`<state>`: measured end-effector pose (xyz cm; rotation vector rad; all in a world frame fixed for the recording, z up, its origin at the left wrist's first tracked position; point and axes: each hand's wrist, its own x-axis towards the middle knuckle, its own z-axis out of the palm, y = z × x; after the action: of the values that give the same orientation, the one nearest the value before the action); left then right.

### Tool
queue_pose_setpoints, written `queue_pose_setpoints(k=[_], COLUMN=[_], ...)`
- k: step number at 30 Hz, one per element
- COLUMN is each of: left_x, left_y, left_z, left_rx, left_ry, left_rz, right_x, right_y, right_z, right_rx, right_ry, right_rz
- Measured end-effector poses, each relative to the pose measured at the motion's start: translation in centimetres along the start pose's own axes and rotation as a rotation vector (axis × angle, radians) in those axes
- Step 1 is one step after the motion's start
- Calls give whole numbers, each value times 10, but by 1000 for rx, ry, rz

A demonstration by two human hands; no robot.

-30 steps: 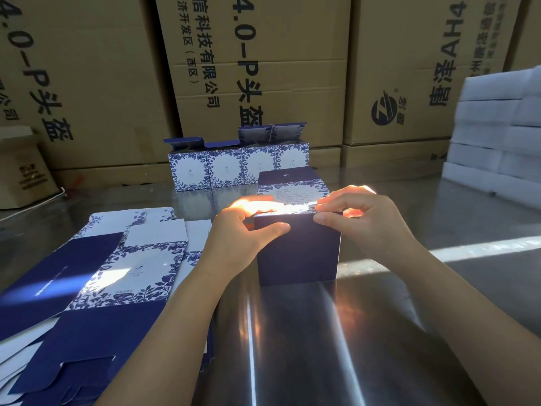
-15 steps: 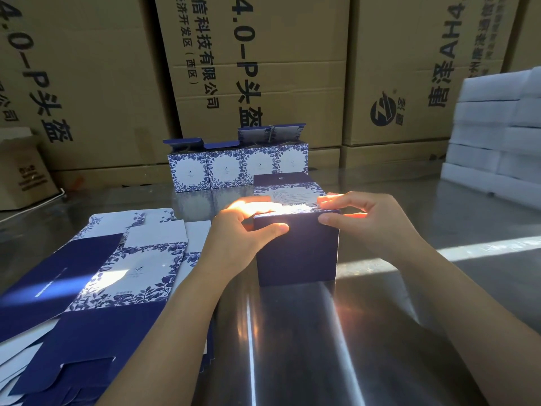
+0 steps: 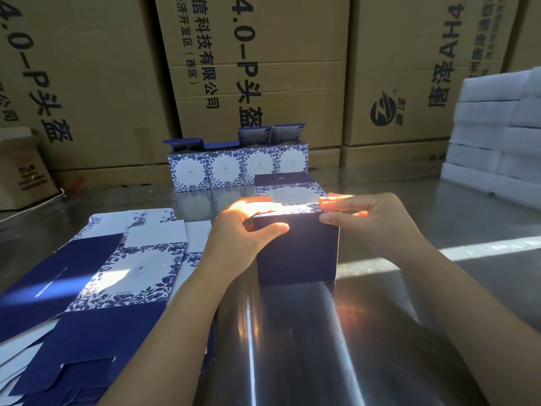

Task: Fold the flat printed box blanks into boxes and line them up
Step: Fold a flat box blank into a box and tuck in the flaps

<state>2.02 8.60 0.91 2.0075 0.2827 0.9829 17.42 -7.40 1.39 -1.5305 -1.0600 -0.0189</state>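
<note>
Right hand (image 3: 371, 221) has flattened lower onto the box (image 3: 298, 253), just in front of the finished row (image 3: 237, 168); it and the left hand (image 3: 243, 230) pinch the top edge. Uneven pressure could buckle that flap.

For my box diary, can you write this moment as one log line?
left hand: grips box | right hand: pinches box top | row: four boxes behind | blanks: stacked left
</note>
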Motion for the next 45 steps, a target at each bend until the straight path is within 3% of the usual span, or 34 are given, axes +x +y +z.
queue_pose_setpoints(k=[14,23,33,37,42,45], left_x=[0,1,0,0,-7,-9], left_y=[-1,0,6,5,5,7], left_z=[1,1,5,4,14,16], left_rx=[-5,-36,-102,-105,150,112], left_ry=[10,-8,-86,-101,1,-42], left_rz=[9,-71,-35,-22,113,143], right_x=[-1,-6,-10,-10,-9,-9], right_y=[-4,-8,-15,-14,-13,-15], right_z=[-2,6,11,12,12,10], right_rx=[-26,-224,-133,-61,13,67], right_ry=[-27,9,-107,-171,-188,-231], right_rz=[6,-200,-220,-141,-103,-112])
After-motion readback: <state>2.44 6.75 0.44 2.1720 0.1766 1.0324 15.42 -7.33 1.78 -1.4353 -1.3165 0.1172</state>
